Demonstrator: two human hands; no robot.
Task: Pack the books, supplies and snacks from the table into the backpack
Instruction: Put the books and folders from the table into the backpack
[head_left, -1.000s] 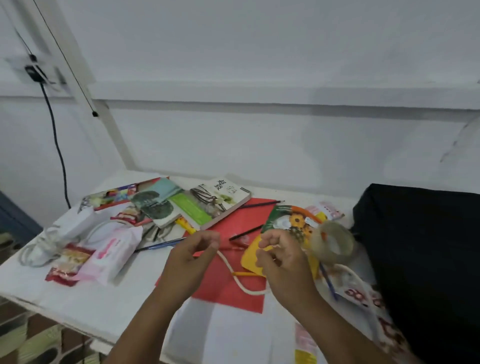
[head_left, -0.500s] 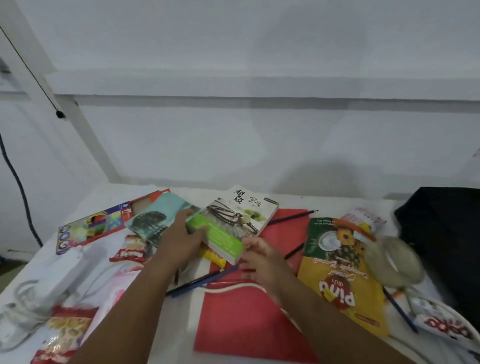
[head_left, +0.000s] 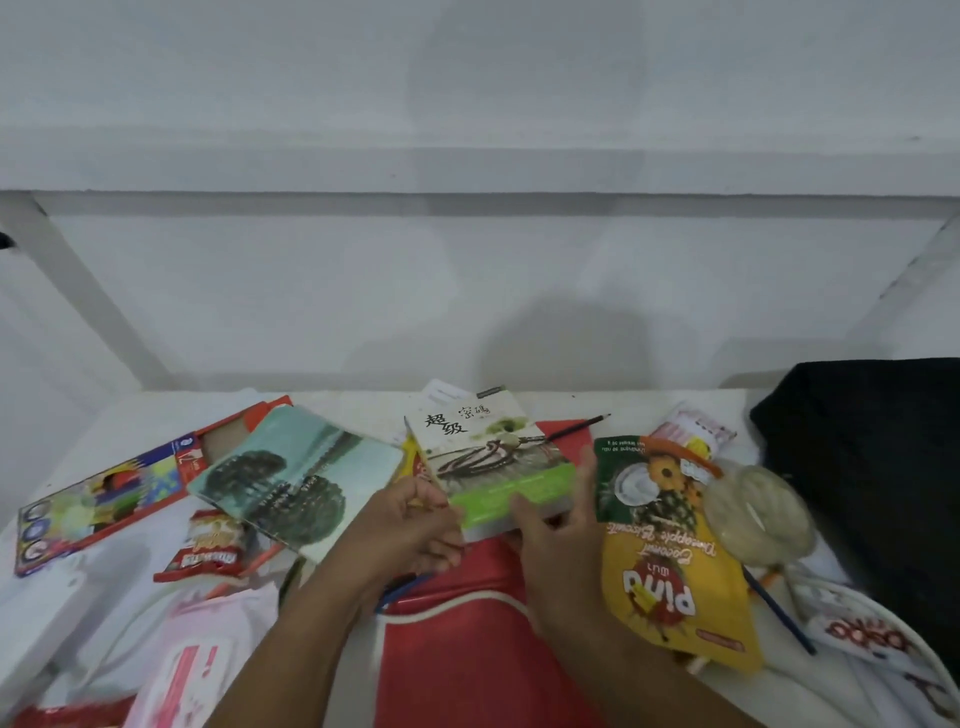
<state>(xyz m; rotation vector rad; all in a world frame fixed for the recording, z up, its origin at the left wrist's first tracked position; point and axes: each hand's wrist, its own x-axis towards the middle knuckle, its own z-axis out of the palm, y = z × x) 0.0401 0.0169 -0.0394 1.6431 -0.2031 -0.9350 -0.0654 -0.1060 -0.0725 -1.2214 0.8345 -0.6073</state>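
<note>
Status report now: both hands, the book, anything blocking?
Left hand and right hand grip green-banded book at its near edge. Book tilted over red folder. Backpack at right; biscuit pouch and tape roll lie between.

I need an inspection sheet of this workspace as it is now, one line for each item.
Surface: white table, mostly covered.
Job's things: green-banded book held at its near edge by both hands; teal book lying flat to its left; yellow biscuit pouch to its right; red snack packet; pencil; black backpack at the right edge.
Clutter: coloured pencil box, tape roll, red folder.
Grip: left hand curled on the book's corner; right hand with thumb on the cover.
Cables: a white cord crosses the folder.
Surroundings: plain white wall.
</note>
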